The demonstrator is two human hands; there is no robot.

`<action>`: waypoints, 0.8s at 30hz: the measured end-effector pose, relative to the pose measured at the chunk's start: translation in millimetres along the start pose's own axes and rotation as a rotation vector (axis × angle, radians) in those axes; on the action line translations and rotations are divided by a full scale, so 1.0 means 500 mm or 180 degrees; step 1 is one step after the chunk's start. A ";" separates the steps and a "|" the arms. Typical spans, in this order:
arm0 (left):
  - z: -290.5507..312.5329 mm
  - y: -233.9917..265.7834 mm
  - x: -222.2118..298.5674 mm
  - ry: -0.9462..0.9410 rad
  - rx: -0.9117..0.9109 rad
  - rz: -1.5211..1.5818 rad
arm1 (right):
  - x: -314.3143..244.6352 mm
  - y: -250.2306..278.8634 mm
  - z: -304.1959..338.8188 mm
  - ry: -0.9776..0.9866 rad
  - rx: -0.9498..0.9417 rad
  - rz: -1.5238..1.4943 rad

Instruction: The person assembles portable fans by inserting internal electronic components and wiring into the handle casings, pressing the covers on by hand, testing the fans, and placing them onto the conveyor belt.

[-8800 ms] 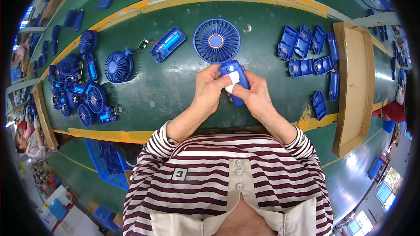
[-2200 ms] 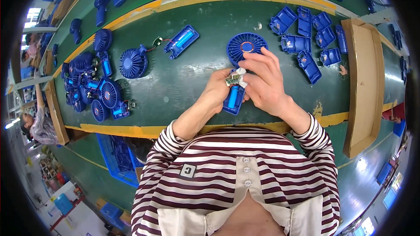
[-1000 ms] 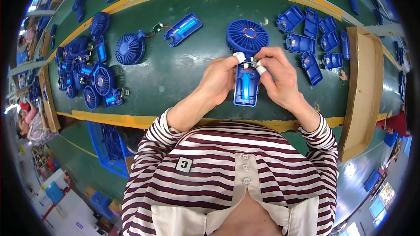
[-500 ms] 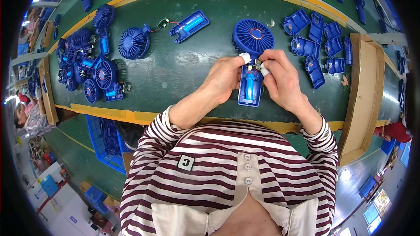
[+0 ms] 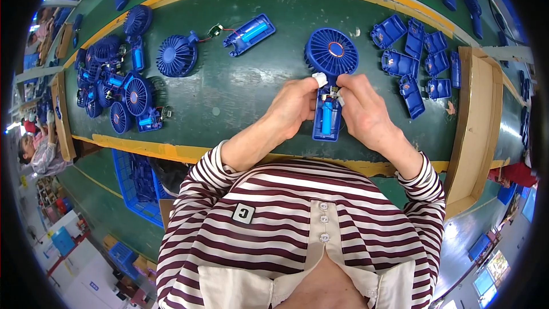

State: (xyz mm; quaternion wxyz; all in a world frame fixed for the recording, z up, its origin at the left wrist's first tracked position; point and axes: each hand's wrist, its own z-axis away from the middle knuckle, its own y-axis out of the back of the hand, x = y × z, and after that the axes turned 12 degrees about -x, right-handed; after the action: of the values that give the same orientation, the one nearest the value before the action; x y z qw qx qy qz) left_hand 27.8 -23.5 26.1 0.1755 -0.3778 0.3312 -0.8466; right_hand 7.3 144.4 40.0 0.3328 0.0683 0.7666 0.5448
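Observation:
A blue handheld fan [image 5: 333, 50] lies in front of me with its round grille pointing away and its handle towards me. The handle is uncovered, showing a light-blue battery [image 5: 326, 119] and a small circuit board [image 5: 331, 91] near the neck. My left hand [image 5: 290, 105] grips the handle's left side, its white-wrapped thumb at the neck. On the other side, my right hand [image 5: 366, 110] is closed with its fingertips at the board's right edge. A white-wrapped fingertip shows there; whether it pinches a wire or a small part is hidden.
Blue handle covers [image 5: 400, 63] lie in a group at the right, beside a cardboard tray [image 5: 473, 131]. Left of the fan sit another opened fan [image 5: 176, 56], wired to its battery-holding handle shell [image 5: 249, 35], and a pile of fans [image 5: 108, 83]. A blue crate [image 5: 137, 186] stands below the table.
My right fingers have shifted slightly beside the circuit board, and the handle has tilted a little. Fans beyond the yellow strip have moved rightward. My left hand stays almost in place.

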 end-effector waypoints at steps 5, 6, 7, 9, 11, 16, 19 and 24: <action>-0.004 0.018 -0.004 0.0180 -0.0135 -0.0544 | 0.002 -0.004 0.000 0.0058 -0.0261 0.0156; -0.004 0.019 -0.006 0.0139 -0.0164 -0.0753 | 0.001 -0.003 0.000 0.0051 -0.0255 0.0157; -0.003 0.020 -0.006 0.0093 -0.0188 -0.0966 | 0.001 -0.004 -0.002 0.0065 -0.0308 0.0171; -0.003 0.019 -0.008 0.0085 -0.0163 -0.0991 | 0.001 -0.003 -0.003 0.0083 -0.0343 0.0187; -0.004 0.020 -0.009 0.0065 -0.0134 -0.1027 | 0.002 -0.003 -0.003 0.0109 -0.0399 0.0206; -0.005 0.020 -0.018 0.0037 -0.0236 -0.1000 | -0.002 0.001 0.000 0.0168 -0.0368 0.0217; -0.006 0.023 -0.022 0.0022 -0.0245 -0.1127 | -0.001 0.000 0.004 0.0183 -0.0358 0.0165; -0.005 0.017 -0.023 0.0006 -0.0184 -0.1045 | 0.001 -0.004 0.005 0.0177 -0.0261 0.0183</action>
State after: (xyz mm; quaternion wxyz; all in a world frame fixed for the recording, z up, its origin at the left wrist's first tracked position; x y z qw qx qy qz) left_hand 33.9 -22.3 13.2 0.0235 -0.4308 0.2895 -0.8544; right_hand 8.7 146.1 37.7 0.2982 0.0614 0.7503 0.5868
